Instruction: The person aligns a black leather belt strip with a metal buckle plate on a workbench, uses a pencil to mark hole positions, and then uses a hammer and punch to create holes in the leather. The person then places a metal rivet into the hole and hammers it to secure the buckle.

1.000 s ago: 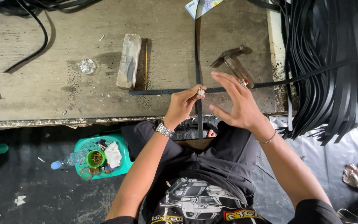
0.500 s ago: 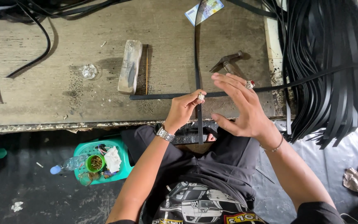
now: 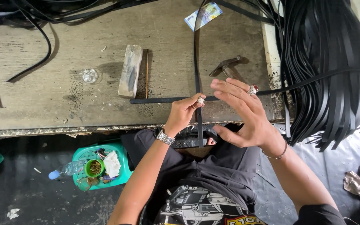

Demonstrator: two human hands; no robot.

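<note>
My left hand (image 3: 186, 111) pinches a long black strap (image 3: 196, 62) that runs from the far side of the worn wooden workbench (image 3: 63, 100) down over its front edge to my lap. A second black strap (image 3: 163, 100) lies crosswise on the bench under my fingers. My right hand (image 3: 242, 114) hovers just right of the left, fingers spread and holding nothing, a ring on one finger. A hammer (image 3: 228, 66) lies on the bench just beyond my right hand.
A big bundle of black straps (image 3: 330, 71) hangs over the bench's right end. A wooden block (image 3: 130, 71), a small clear dish (image 3: 89, 76), a card (image 3: 203, 16) and loose cords lie on the bench. A green basket (image 3: 101, 166) of small items sits on the floor.
My right hand has lifted a little and opened wider beside the left. The left hand keeps its pinch on the strap at the same spot.
</note>
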